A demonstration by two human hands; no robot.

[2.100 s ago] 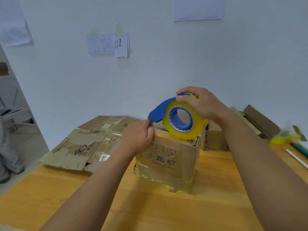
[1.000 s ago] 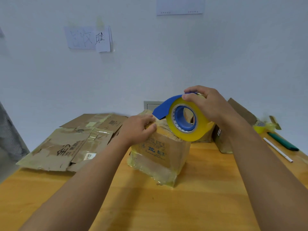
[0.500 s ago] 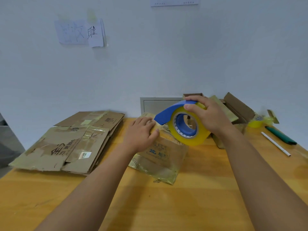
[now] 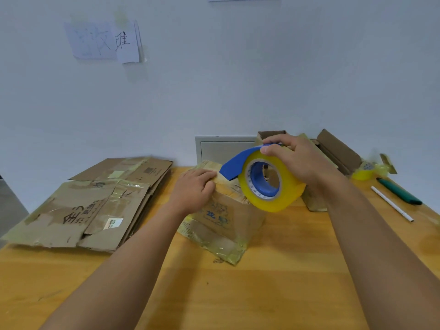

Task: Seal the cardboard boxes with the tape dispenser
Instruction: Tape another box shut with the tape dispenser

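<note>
You were starting a tape run on the box [image 4: 223, 217] at frame centre. Your left hand [image 4: 194, 190] lay on its top left edge, fingers relaxed and nearly straight, pinning it. Your right hand [image 4: 297, 160] gripped the dispenser [image 4: 266, 182], fingers curled over its blue guard, just above the box. Next you needed to press the tape down and pull across the seam. The box looked worn, creased, already taped along its base.

Paper note [image 4: 123, 42] taped on far wall, left: handwritten characters, only "眭" clear, rest faint. Flattened cardboard [image 4: 78, 215] on left: large black "全", smaller characters beside it unreadable; small white-green sticker [image 4: 113, 223], text too small. Centre cardboard box [image 4: 221, 216]: blue print, "龙" legible, rest blurred.
</note>
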